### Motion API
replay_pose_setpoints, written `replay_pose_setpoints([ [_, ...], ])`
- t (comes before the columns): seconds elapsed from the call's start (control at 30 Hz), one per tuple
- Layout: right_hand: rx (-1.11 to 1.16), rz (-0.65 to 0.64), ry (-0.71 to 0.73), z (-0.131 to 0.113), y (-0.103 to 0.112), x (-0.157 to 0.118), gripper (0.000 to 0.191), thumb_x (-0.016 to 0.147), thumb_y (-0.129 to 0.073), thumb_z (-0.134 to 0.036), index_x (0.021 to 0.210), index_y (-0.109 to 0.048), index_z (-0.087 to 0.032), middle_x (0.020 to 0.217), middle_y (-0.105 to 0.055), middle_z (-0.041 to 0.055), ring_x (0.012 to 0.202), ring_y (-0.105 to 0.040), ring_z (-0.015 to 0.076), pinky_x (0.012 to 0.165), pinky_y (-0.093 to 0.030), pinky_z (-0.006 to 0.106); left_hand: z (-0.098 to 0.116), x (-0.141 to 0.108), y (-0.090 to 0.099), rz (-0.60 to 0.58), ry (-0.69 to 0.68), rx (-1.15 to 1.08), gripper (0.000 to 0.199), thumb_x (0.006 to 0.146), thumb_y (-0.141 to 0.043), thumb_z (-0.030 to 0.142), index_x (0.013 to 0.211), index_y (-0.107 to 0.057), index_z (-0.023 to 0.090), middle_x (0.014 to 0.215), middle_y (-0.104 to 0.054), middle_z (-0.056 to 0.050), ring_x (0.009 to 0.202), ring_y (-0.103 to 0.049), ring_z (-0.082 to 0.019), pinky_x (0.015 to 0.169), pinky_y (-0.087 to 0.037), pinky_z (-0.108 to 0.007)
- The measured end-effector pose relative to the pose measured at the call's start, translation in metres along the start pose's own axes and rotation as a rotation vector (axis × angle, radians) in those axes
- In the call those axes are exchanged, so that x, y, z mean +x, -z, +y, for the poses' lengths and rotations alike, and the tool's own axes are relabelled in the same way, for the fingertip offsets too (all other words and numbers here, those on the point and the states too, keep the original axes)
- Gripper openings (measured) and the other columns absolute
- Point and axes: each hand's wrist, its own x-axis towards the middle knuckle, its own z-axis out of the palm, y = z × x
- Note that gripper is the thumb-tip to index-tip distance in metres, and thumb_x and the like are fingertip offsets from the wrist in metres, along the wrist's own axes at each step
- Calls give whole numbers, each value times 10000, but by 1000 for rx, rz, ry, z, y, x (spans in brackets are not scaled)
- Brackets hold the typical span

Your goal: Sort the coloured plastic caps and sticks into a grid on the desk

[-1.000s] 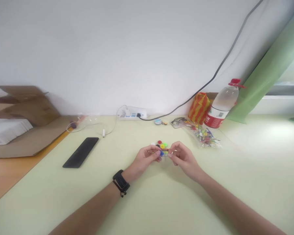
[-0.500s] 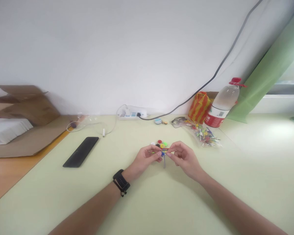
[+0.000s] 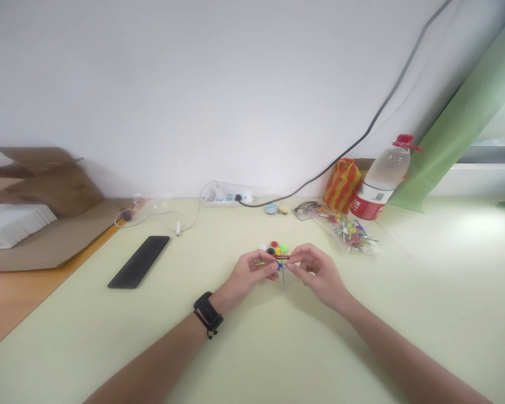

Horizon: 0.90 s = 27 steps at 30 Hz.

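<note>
Over the table's middle, my left hand (image 3: 255,268) pinches a small blue piece (image 3: 280,265) with a thin blue strip standing out from it. Its exact kind I cannot make out. My right hand (image 3: 315,272) is closed in a pinch on the right side of the same piece, its fingertips almost meeting the left ones. A thin red-and-dark stick (image 3: 282,257) spans the gap between the fingers. Just behind the hands lie several small round coloured pieces, among them a red one (image 3: 274,244) and a green one (image 3: 283,248). The fingers partly cover some of them.
A black flat slab (image 3: 138,262) lies to the left. Cables run from a white power strip (image 3: 228,197) by the wall. A plastic bag of small coloured parts (image 3: 353,233), a striped bag (image 3: 342,185) and a large bottle (image 3: 381,179) stand right. Cardboard (image 3: 67,230) covers the left side.
Between the fingertips, the thin strip has turned: it was broad and greyish below the fingers, now it looks narrow, blue and reaches above and below them. Both hands stay in place.
</note>
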Motion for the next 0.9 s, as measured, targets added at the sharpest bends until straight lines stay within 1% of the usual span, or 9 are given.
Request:
replay_pose_setpoints([
  [0.2,13,-10,-7,-2,0,0,366,859,-754,-525,1021,-602,-233,924,-768,70,520,-440,113,494,-363,284,2,0,-1,-2,5,0,282,822,-831,362,930,-702,136,934,-715,-63,793,-679,-156,789,-562,-311],
  [0.4,1,-23,-8,-1,0,1,366,865,-742,-531,1034,-602,-238,938,-771,78,523,-449,122,493,-371,290,3,0,-2,16,14,-2,303,798,-849,377,921,-707,139,934,-723,-67,787,-686,-161,783,-569,-316],
  [0.73,-16,-36,-1,0,1,0,344,886,-721,-510,1051,-596,-235,974,-776,82,521,-425,113,500,-378,292,3,0,-2,2,10,6,287,817,-834,374,937,-713,143,926,-729,-68,785,-682,-158,774,-561,-303],
  [0.9,-19,-35,-4,-1,1,0,371,869,-728,-539,1048,-606,-238,975,-771,83,517,-440,117,480,-383,290,4,0,-2,-7,7,8,295,808,-840,376,943,-724,142,960,-725,-74,780,-679,-157,766,-558,-301],
])
